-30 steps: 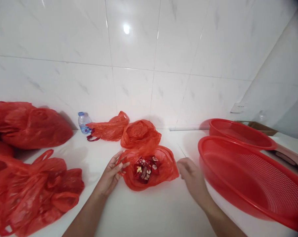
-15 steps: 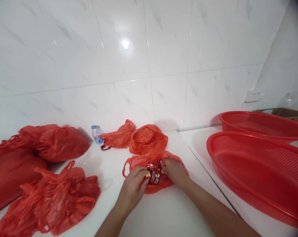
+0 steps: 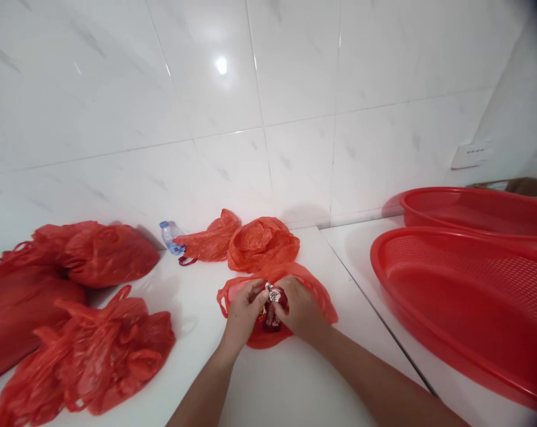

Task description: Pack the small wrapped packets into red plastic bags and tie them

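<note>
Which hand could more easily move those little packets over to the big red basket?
Probably the right hand: it touches the packets in the open bag and lies nearer the basket than the left hand.

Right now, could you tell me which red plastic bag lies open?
The small red plastic bag at centre front: the left hand and right hand pinch a wrapped packet over its mouth; the other bags lie bunched.
</note>
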{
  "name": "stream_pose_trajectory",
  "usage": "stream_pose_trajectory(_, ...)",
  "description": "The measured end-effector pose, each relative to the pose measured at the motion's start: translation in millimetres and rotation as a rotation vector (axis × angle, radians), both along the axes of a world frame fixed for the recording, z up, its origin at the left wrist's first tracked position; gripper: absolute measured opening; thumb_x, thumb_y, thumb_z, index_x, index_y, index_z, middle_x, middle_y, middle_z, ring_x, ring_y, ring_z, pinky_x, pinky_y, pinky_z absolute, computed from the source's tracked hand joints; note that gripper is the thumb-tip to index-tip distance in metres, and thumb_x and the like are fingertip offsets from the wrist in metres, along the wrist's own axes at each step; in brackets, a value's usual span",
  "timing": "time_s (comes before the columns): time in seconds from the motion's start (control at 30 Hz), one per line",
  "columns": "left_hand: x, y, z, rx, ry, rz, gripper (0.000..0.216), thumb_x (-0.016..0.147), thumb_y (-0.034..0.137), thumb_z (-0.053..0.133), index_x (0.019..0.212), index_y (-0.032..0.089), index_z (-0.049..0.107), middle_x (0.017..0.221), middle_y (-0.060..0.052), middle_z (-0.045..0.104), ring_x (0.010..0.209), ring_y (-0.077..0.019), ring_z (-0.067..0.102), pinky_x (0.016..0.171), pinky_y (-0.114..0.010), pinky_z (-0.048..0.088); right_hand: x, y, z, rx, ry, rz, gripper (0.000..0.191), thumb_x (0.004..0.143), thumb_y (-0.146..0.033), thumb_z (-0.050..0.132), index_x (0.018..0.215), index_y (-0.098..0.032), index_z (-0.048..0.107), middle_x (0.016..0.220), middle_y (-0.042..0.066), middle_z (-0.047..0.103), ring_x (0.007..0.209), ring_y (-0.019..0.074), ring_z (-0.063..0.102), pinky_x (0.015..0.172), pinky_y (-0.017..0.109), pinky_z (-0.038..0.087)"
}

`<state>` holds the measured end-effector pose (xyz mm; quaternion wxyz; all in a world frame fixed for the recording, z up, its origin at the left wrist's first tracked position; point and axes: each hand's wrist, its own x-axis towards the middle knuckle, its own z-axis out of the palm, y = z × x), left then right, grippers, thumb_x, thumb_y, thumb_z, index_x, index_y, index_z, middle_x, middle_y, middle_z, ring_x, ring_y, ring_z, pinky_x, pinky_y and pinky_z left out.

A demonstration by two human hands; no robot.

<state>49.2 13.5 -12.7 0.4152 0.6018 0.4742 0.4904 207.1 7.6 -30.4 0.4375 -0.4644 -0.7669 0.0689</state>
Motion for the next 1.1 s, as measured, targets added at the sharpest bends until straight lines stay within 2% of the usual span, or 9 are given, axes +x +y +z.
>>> stream_pose_trajectory(0.13, 0, -2, -2.7, -0.060, -0.137, -0.093, 0.019, 0.076, 0.036, 0.066, 0.077, 0.018, 0.062, 0.065, 0.002, 0.060, 0.058, -0.0124, 0.053, 0.058, -0.024, 0.042, -9, -8, -3.0, -0.042, 0.118, 0.104, 0.021, 0.076, -0.019, 0.053, 0.097, -0.020, 0.051, 0.094, 0.006, 0.059, 0.084, 0.0189, 0.056, 0.074, 0.031, 0.046)
stream_pose_trajectory(0.27, -5, -1, -5.3, -0.031, -0.118, -0.052, 0.019, 0.077, 0.035, 0.065, 0.072, 0.018, 0.060, 0.067, 0.001, 0.060, 0.063, -0.0131, 0.053, 0.062, -0.024, 0.042, -6, -7, 0.0, -0.246, 0.283, 0.143, 0.024, 0.081, -0.030, 0.055, 0.103, -0.022, 0.053, 0.093, 0.003, 0.062, 0.080, 0.0168, 0.058, 0.070, 0.029, 0.047)
stream_pose_trajectory(0.37, -6, -2, -10.2, 0.013, -0.038, -0.007, 0.018, 0.077, 0.033, 0.064, 0.069, 0.018, 0.059, 0.067, 0.001, 0.058, 0.064, -0.0138, 0.052, 0.063, -0.025, 0.042, -3, -3, 1.6, -0.308, 0.261, 0.195, 0.015, 0.086, -0.030, 0.049, 0.093, -0.022, 0.059, 0.089, 0.003, 0.064, 0.081, 0.0169, 0.059, 0.074, 0.031, 0.046)
stream_pose_trajectory(0.43, -4, -5, -13.8, 0.022, -0.012, 0.026, 0.016, 0.078, 0.034, 0.063, 0.072, 0.019, 0.060, 0.070, 0.000, 0.059, 0.067, -0.0152, 0.054, 0.065, -0.027, 0.043, -3, -2, 2.3, -0.341, 0.269, 0.222, 0.014, 0.086, -0.029, 0.048, 0.085, -0.021, 0.060, 0.084, 0.002, 0.065, 0.078, 0.0167, 0.059, 0.072, 0.031, 0.046)
stream_pose_trajectory(0.5, 0, -8, -17.1, 0.018, -0.052, 0.074, 0.016, 0.078, 0.035, 0.062, 0.087, 0.020, 0.062, 0.082, -0.003, 0.063, 0.077, -0.0174, 0.057, 0.070, -0.029, 0.046, -5, -2, 3.2, -0.367, 0.359, 0.208, 0.014, 0.086, -0.029, 0.048, 0.082, -0.021, 0.059, 0.080, 0.002, 0.065, 0.075, 0.0158, 0.060, 0.069, 0.029, 0.047)
stream_pose_trajectory(0.6, 7, -12, -22.0, -0.048, -0.170, 0.064, 0.040, 0.074, 0.034, 0.068, 0.110, 0.021, 0.056, 0.098, -0.005, 0.064, 0.085, -0.0189, 0.060, 0.074, -0.030, 0.049, -9, -4, 4.9, -0.420, 0.534, 0.181, 0.013, 0.086, -0.031, 0.049, 0.082, -0.021, 0.058, 0.077, 0.001, 0.065, 0.070, 0.0147, 0.060, 0.065, 0.027, 0.047)
stream_pose_trajectory(0.8, 8, -15, -31.0, -0.132, -0.167, -0.023, 0.022, 0.077, 0.038, 0.065, 0.083, 0.017, 0.059, 0.073, -0.002, 0.063, 0.068, -0.0158, 0.058, 0.065, -0.028, 0.049, -9, -6, 3.5, -0.550, 0.622, 0.276, 0.014, 0.084, -0.034, 0.050, 0.083, -0.021, 0.056, 0.073, 0.000, 0.063, 0.064, 0.0140, 0.059, 0.059, 0.026, 0.048)
stream_pose_trajectory(0.97, 5, -15, -29.7, -0.077, -0.070, -0.042, 0.021, 0.079, 0.039, 0.062, 0.079, 0.018, 0.059, 0.072, -0.002, 0.060, 0.068, -0.0151, 0.056, 0.062, -0.026, 0.046, -1, -3, 6.6, -0.454, 0.526, 0.167, 0.023, 0.078, -0.033, 0.058, 0.099, -0.025, 0.058, 0.082, -0.001, 0.060, 0.066, 0.0132, 0.055, 0.062, 0.026, 0.047)
stream_pose_trajectory(1.1, 5, -15, -25.1, -0.061, -0.054, -0.031, 0.022, 0.077, 0.037, 0.065, 0.088, 0.018, 0.063, 0.074, -0.002, 0.062, 0.070, -0.0154, 0.057, 0.066, -0.027, 0.048, 1, 0, 9.8, -0.501, 0.611, 0.248, 0.007, 0.080, -0.030, 0.054, 0.080, -0.023, 0.057, 0.074, -0.002, 0.058, 0.070, 0.0134, 0.055, 0.065, 0.025, 0.046)
